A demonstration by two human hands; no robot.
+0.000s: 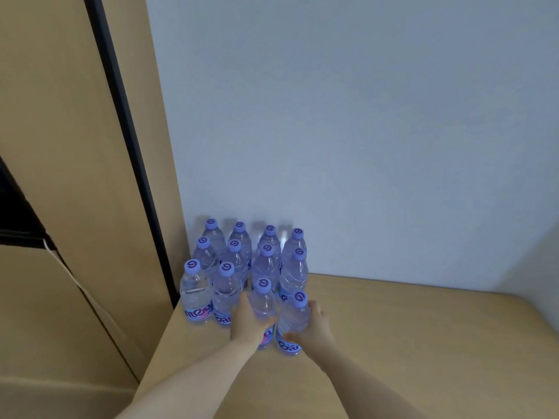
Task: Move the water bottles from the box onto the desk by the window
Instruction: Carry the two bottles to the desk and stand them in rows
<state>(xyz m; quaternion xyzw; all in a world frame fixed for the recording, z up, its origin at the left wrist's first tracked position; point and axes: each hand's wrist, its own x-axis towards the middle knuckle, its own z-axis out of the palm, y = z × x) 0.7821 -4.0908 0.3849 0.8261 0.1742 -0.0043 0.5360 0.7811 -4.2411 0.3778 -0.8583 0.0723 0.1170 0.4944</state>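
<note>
The fingers (pixel 245 300) of the left hand (pixel 246 323) curl round a water bottle (pixel 263 309), thumb on its near side, gripping it at mid-body. The fingers (pixel 314 306) of the right hand (pixel 313 329) wrap the bottle just beside it (pixel 295 320), with the thumb across its lower front above the label. Both bottles stand upright on the surface (pixel 393 343), touching or nearly touching each other.

Directly beyond the fingers stand 10 more bottles (pixel 242 261) with purple caps: 2 just left of the left hand in the same row, then 2 rows of 4 farther back, packed close together. The rear row stands near the pale wall (pixel 332 116). To the left of the cluster rises a tan panel (pixel 60 146) with a dark vertical strip (pixel 130 140). Both bare forearms reach in from the bottom edge.
</note>
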